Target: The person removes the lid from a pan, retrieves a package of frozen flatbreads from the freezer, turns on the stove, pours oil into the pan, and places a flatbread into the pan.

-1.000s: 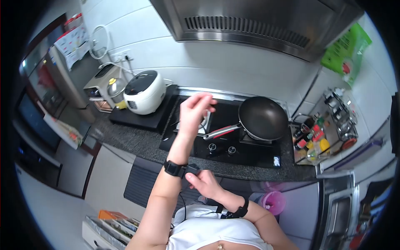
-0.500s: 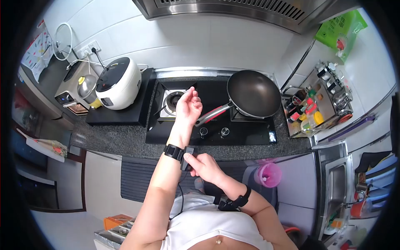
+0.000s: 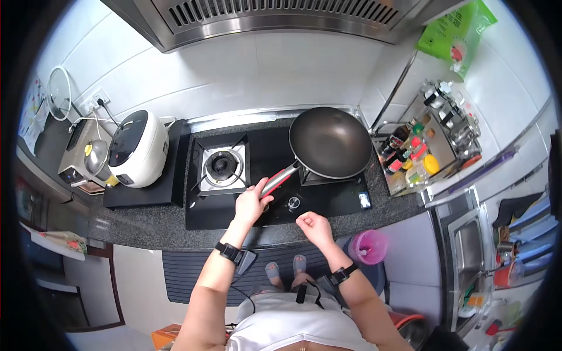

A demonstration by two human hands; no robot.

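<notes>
A dark wok point(image 3: 331, 142) sits tilted on the right burner of the black gas stove point(image 3: 269, 146). Its silver and red handle point(image 3: 280, 182) points toward me on the left. At the end of that handle, my left hand point(image 3: 249, 206) has its fingers closed around it. My right hand point(image 3: 317, 229) is over the counter's front edge, fingers curled in, with nothing visible in them. Just above it is a stove knob point(image 3: 294, 203), not touched. The left burner point(image 3: 222, 166) is bare. Each wrist wears a black strap, and the left one point(image 3: 229, 253) carries a small box.
A white rice cooker point(image 3: 139, 151) stands on a black platform at left. On the right, a rack holds several bottles point(image 3: 418, 149). The range hood point(image 3: 275, 20) hangs above. A pink bin point(image 3: 370, 247) is below the counter, and a sink point(image 3: 468, 251) lies far right.
My left hand has come down from above the stove onto the wok handle. My right hand has let go of the box at the left wrist and moved right. The view has shifted.
</notes>
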